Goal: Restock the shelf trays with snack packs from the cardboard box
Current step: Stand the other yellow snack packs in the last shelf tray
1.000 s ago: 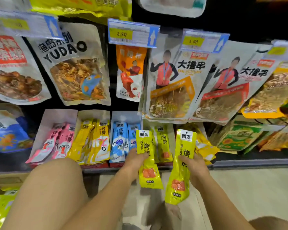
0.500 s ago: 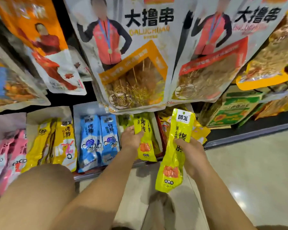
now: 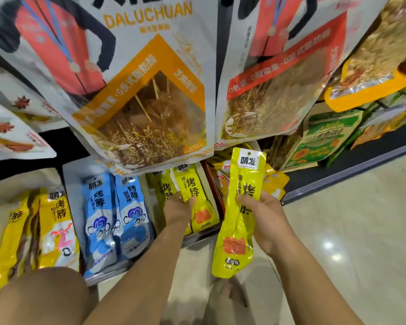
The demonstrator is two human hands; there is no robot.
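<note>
I counted three lime-yellow packs [image 3: 240, 214]: one gripped in the right hand [image 3: 265, 219], one pinched by the left hand [image 3: 177, 208], and one more just behind that. Two blue packs [image 3: 99, 219] lay side by side, with at least two golden-yellow packs [image 3: 56, 226] beside them. Two big skewer bags [image 3: 148, 90] hung overhead. One green carton [image 3: 324, 139] stood at the right.

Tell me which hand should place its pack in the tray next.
Left, probably. The left hand holds its yellow pack down in the tray among matching packs, while the right hand holds the other pack out in front of the shelf.
</note>
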